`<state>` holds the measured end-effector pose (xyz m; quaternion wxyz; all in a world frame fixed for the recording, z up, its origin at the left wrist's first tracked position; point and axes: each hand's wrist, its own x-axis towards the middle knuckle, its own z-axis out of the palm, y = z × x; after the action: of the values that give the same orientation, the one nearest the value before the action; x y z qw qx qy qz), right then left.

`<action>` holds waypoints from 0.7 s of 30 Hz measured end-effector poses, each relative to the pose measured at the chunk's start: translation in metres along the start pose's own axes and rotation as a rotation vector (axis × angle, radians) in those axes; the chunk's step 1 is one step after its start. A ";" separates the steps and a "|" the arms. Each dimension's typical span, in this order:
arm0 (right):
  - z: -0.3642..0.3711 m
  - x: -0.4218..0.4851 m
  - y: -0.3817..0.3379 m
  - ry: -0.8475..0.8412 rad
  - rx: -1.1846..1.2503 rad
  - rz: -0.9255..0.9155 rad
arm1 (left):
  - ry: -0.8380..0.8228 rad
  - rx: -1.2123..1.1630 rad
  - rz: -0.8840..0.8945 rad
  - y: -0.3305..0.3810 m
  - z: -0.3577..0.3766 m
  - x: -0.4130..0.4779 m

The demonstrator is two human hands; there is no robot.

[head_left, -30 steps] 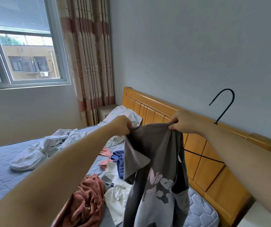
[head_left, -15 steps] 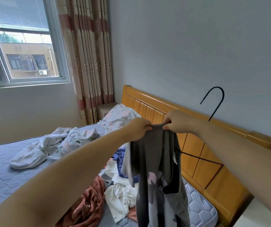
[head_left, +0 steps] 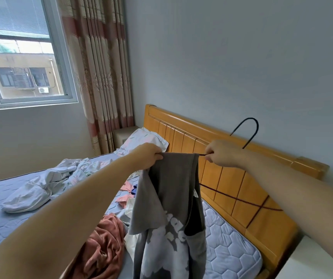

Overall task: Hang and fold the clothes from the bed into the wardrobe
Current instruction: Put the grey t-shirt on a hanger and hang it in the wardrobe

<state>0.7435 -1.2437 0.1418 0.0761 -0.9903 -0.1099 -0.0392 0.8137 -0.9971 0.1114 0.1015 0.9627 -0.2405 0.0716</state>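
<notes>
The left hand point(head_left: 149, 156) is gripping the top left corner of the grey printed T-shirt point(head_left: 171, 198), which is hanging in the air between both hands above the bed point(head_left: 232, 250). The right hand point(head_left: 222, 154) is pinching the black wire hanger point(head_left: 258, 126) just beside the shirt's top right edge. The hanger is slanting rightward and down behind the right forearm, hook rising above that hand, so the wire is probably needing to travel leftward, toward the left hand's grip.
</notes>
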 end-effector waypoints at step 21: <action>-0.011 0.016 -0.035 0.060 0.094 -0.214 | 0.241 -0.324 0.139 0.045 0.008 -0.005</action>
<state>0.7508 -1.2088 0.1594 0.1213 -0.9665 -0.2145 -0.0714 0.7884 -1.0350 0.1098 0.2778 0.8993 -0.3007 0.1536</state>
